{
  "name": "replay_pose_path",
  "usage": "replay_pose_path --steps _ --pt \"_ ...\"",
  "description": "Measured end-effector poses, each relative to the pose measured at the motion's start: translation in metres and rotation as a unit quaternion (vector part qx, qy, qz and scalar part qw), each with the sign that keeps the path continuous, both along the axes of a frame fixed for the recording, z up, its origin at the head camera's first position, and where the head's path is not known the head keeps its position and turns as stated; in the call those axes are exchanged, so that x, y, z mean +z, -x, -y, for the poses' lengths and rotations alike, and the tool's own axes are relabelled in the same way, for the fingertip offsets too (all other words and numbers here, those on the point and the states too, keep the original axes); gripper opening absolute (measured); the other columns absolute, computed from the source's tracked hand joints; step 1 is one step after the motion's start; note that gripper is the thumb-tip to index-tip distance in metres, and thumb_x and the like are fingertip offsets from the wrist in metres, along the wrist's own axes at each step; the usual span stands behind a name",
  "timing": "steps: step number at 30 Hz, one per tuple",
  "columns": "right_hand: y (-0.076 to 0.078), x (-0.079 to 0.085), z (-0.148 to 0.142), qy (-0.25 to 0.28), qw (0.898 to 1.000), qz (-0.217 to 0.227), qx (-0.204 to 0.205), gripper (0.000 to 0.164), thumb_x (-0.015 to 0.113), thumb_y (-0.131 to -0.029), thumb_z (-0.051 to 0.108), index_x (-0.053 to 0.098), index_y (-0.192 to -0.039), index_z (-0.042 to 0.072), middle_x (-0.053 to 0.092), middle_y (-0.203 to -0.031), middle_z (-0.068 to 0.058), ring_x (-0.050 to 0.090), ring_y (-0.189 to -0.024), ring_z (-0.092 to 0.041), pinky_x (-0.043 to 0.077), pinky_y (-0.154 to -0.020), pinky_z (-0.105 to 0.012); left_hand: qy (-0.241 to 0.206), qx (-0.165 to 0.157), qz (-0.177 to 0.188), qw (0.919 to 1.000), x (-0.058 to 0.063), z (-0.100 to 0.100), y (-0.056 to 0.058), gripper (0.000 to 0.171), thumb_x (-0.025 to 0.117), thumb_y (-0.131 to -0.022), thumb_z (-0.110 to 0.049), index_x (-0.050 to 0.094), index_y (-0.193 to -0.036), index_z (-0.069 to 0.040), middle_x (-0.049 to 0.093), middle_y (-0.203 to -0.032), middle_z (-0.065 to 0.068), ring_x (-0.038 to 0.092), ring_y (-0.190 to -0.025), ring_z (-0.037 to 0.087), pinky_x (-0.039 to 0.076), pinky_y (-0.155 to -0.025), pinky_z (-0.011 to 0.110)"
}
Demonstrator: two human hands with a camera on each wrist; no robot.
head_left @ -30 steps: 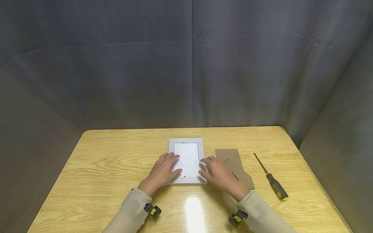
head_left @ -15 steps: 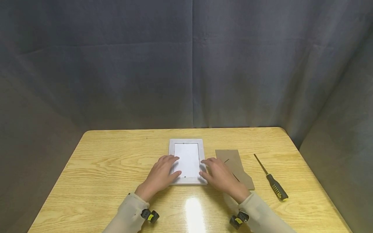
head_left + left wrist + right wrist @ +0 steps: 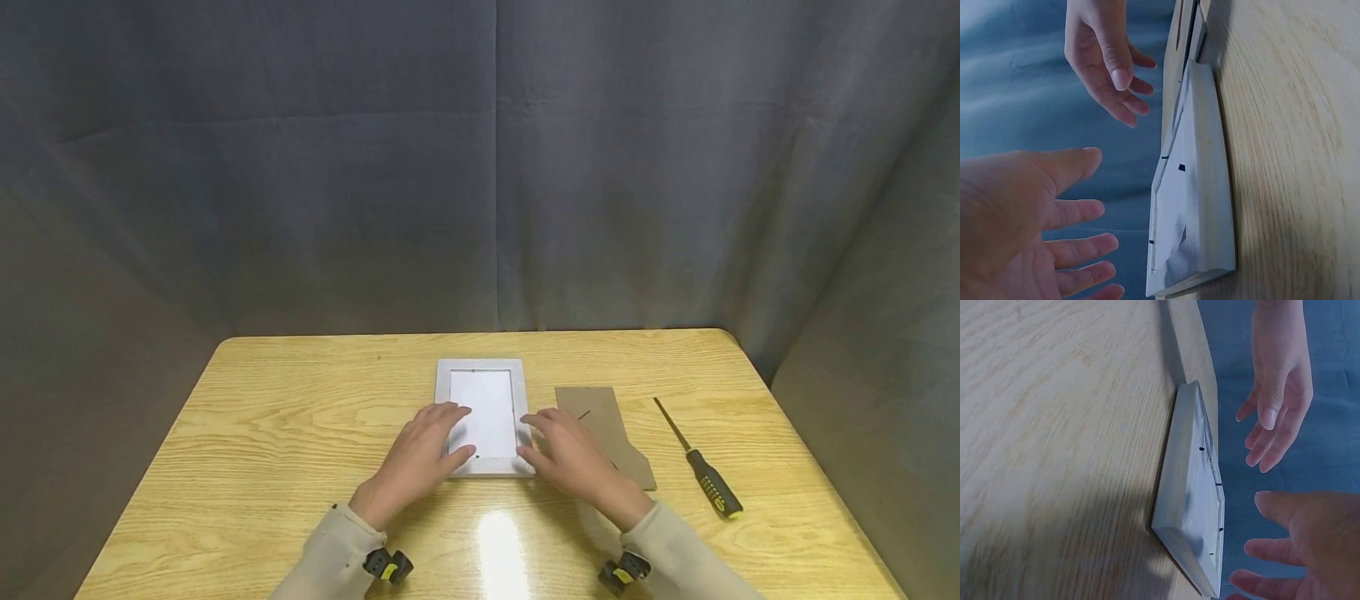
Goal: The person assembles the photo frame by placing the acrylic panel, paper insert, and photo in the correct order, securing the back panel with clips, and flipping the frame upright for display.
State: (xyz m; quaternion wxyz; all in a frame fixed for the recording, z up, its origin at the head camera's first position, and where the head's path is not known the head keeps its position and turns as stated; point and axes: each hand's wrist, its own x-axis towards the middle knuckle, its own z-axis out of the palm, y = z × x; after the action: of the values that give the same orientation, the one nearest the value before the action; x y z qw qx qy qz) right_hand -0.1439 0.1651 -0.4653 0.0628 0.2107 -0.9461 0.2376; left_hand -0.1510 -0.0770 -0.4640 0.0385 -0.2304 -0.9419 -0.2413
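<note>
A white picture frame (image 3: 487,468) lies flat on the wooden table, a white sheet (image 3: 483,408) inside its border. Small dark tabs stand along the inner edge, plain in both wrist views. My left hand (image 3: 420,450) hovers over the frame's left side, fingers spread and apart from it in the left wrist view. Over the right side hovers my right hand (image 3: 573,458), its fingers loosely extended and holding nothing. In the right wrist view a gap shows between the right fingers (image 3: 1272,547) and the frame (image 3: 1188,487).
A brown backing board (image 3: 600,417) with dark slits lies right of the frame, partly behind the right hand. Farther right is a screwdriver (image 3: 705,475) with a black and yellow handle. A grey curtain (image 3: 480,167) hangs behind the table (image 3: 300,400).
Both hands have shifted very slightly to the right while staying over the picture frame. The frame, board and screwdriver keep their places on the table.
</note>
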Motion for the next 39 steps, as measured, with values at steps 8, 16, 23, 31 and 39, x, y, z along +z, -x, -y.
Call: replay_pose_path --steps 8,16,23,31,39 --pt "-0.003 -0.008 -0.012 0.022 1.000 -0.010 -0.013 0.043 0.069 -0.082 0.023 0.063 -0.116 -0.002 0.062 -0.111 -0.019 0.057 -0.103 -0.033 0.046 -0.090 -0.048 -0.002 -0.020 0.000 0.9998 -0.003 -0.007 -0.006 0.052 0.060 -0.088 -0.039 0.054 -0.133 -0.012 0.052 -0.136 0.010 0.043 -0.127 0.029 0.038 -0.100 0.049" --pt "-0.007 -0.008 -0.028 0.014 1.000 0.010 -0.025 0.044 0.067 -0.084 0.025 0.061 -0.120 -0.001 0.062 -0.115 -0.018 0.057 -0.106 -0.032 0.046 -0.093 -0.046 0.008 -0.030 0.001 0.9995 -0.001 -0.014 -0.011 0.053 0.058 -0.089 -0.041 0.052 -0.134 -0.013 0.051 -0.136 0.009 0.043 -0.127 0.028 0.037 -0.102 0.047" --pt "-0.010 -0.006 -0.043 -0.022 0.999 -0.008 -0.044 0.044 0.067 -0.084 0.030 0.064 -0.119 0.004 0.063 -0.111 -0.008 0.059 -0.101 -0.025 0.051 -0.084 -0.042 0.020 -0.033 -0.006 0.9993 0.001 -0.019 -0.012 0.054 0.058 -0.088 -0.042 0.053 -0.134 -0.014 0.051 -0.137 0.009 0.044 -0.127 0.028 0.038 -0.101 0.047" --pt "-0.011 -0.008 -0.059 -0.027 0.998 -0.013 -0.058 0.042 0.067 -0.084 0.030 0.065 -0.117 0.004 0.062 -0.115 -0.011 0.058 -0.106 -0.029 0.049 -0.087 -0.046 0.026 -0.036 -0.010 0.9990 0.003 -0.024 -0.013 0.054 0.059 -0.088 -0.042 0.053 -0.134 -0.015 0.052 -0.136 0.009 0.044 -0.127 0.027 0.039 -0.101 0.046" --pt "-0.012 -0.011 -0.072 -0.021 0.998 -0.020 -0.064 0.044 0.068 -0.083 0.028 0.064 -0.120 0.005 0.063 -0.118 -0.013 0.057 -0.107 -0.035 0.046 -0.090 -0.052 0.024 -0.049 -0.010 0.9985 0.005 -0.032 -0.017 0.054 0.058 -0.088 -0.043 0.053 -0.134 -0.015 0.052 -0.135 0.009 0.045 -0.125 0.026 0.041 -0.098 0.047"
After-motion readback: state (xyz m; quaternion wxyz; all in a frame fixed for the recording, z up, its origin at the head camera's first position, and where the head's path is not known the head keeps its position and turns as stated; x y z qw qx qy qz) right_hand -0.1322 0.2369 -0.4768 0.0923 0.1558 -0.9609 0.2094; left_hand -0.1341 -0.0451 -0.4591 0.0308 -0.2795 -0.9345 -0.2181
